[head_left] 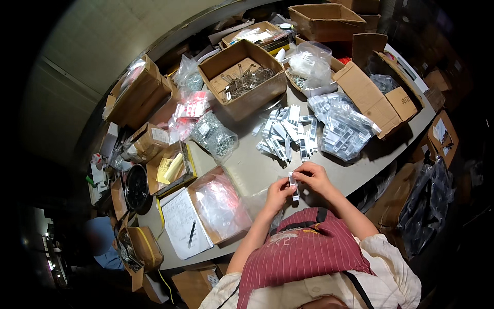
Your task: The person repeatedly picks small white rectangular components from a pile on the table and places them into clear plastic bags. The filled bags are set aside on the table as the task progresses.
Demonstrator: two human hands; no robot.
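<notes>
A small, narrow white-and-grey rectangular piece [295,195] stands roughly upright between my two hands near the table's front edge. My left hand [278,196] pinches its left side, low down. The fingers of my right hand [312,178] close on its upper end. Just beyond my hands lies a loose pile of similar white-and-grey pieces [286,135]. To the right of the pile, a clear plastic bag [343,135] holds more of them. Fingers cover part of the held piece, so its exact kind is unclear.
An open cardboard box [243,105] of small metal parts stands behind the pile. To the left are a bag of metal hardware [215,138], a box of clear bags [218,206], and a notebook [181,226] with a pen. A person in blue [106,242] is at far left.
</notes>
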